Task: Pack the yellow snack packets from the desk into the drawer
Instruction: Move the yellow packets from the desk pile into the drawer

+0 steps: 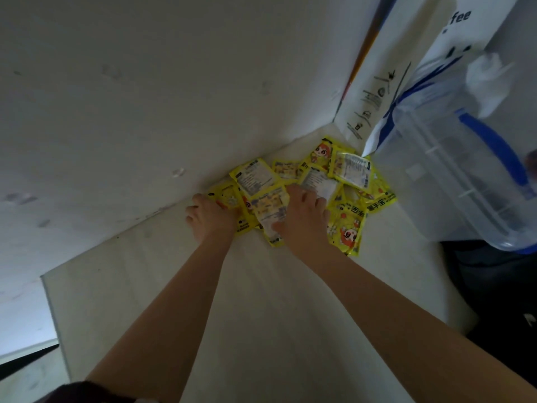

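Observation:
Several yellow snack packets [353, 170] lie in a loose overlapping pile on the white desk [261, 301], pushed against the wall at the far end. My left hand [210, 218] rests at the pile's left edge with its fingers curled onto the leftmost packets. My right hand [302, 216] lies palm down on the middle of the pile, fingers spread over a packet that shows its white label side. Whether either hand grips a packet is hidden under the palms. No drawer is in view.
A white wall [145, 97] borders the desk's far side. A white paper bag with blue print [386, 91] and a clear plastic jug with a blue handle [465, 175] stand at the right, close to the pile. The desk's edge falls away at the left.

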`<action>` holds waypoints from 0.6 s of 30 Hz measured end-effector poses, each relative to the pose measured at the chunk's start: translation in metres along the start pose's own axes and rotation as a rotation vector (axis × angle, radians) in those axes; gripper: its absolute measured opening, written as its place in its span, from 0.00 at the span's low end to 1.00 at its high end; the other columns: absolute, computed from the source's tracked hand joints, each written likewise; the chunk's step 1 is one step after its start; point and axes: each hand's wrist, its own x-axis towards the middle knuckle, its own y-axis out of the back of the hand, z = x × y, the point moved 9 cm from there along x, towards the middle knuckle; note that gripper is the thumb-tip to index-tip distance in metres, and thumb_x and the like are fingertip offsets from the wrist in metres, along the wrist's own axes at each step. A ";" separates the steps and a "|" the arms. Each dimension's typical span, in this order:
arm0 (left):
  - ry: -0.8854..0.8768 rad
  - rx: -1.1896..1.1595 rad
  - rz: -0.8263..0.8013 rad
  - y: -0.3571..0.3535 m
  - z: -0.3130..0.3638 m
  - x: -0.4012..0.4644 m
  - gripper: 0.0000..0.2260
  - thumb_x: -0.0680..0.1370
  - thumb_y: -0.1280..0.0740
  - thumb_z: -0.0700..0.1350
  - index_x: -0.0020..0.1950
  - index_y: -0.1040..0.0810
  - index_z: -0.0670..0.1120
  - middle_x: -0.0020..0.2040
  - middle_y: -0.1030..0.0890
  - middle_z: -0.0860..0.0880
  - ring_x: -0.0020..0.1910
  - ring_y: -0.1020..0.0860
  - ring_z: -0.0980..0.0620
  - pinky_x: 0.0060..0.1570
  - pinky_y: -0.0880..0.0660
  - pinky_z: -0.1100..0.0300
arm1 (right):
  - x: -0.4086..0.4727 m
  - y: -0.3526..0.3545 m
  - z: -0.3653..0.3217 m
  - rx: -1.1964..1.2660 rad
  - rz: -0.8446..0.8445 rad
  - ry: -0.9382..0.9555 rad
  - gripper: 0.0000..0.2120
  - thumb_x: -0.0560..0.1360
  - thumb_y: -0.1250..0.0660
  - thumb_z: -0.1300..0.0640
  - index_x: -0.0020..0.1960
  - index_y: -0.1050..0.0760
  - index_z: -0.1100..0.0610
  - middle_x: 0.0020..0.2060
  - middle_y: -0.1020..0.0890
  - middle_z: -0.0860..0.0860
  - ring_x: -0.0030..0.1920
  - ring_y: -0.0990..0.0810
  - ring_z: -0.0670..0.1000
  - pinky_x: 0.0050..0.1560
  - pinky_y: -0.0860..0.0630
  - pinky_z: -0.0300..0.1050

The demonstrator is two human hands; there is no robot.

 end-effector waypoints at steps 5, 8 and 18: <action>-0.018 -0.080 -0.068 0.005 -0.003 -0.005 0.36 0.68 0.24 0.43 0.69 0.40 0.40 0.65 0.32 0.36 0.64 0.31 0.36 0.62 0.31 0.47 | -0.005 -0.011 -0.017 0.025 -0.026 0.069 0.34 0.73 0.32 0.59 0.72 0.46 0.48 0.58 0.26 0.58 0.60 0.29 0.62 0.57 0.32 0.59; 0.019 -0.152 -0.077 0.014 -0.013 -0.007 0.34 0.68 0.24 0.40 0.68 0.38 0.40 0.57 0.26 0.41 0.60 0.26 0.39 0.52 0.27 0.51 | -0.009 -0.016 -0.014 0.035 -0.059 0.030 0.32 0.73 0.32 0.61 0.71 0.44 0.52 0.59 0.25 0.57 0.62 0.28 0.61 0.61 0.33 0.61; 0.005 -0.543 -0.152 0.021 -0.031 -0.020 0.07 0.69 0.24 0.42 0.44 0.19 0.43 0.38 0.18 0.47 0.34 0.22 0.53 0.35 0.26 0.60 | -0.012 0.013 0.033 0.451 -0.088 -0.013 0.14 0.76 0.34 0.57 0.61 0.25 0.58 0.53 0.21 0.53 0.53 0.23 0.53 0.50 0.30 0.43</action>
